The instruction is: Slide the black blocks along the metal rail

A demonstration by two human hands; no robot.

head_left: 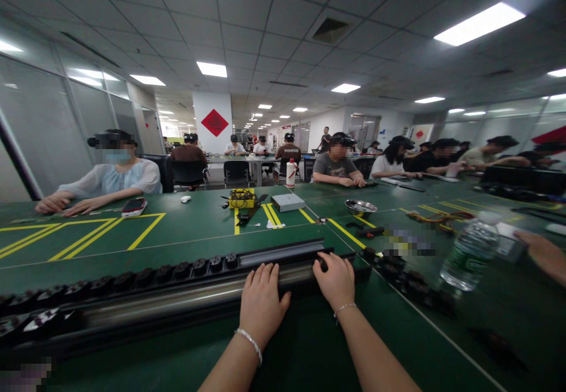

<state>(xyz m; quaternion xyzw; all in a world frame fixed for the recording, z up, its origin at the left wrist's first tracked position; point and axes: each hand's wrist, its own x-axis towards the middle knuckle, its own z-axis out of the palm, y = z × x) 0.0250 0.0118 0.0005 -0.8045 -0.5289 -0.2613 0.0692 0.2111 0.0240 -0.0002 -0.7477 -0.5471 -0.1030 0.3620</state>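
Observation:
A long black rail [177, 297] with a shiny channel runs across the green table in front of me. My left hand [263, 303] rests palm down over it, fingers stretched forward and thumb out to the side. At the rail's right end, my right hand [336, 283] is bent, with thumb and forefinger curled around something small and dark that I cannot make out. Behind lies a second black rail [283, 253], and a row of round black parts [181, 270] lines up along its left. More such parts, blurred, sit at the far left.
On the right stand a water bottle [471, 253] and several dark parts [411, 286]; another person's hand [543, 256] reaches in there. Farther back are a metal bowl [360, 207], a grey box [287, 203], a yellow box with cables [242, 197] and a phone [134, 207]. People sit opposite.

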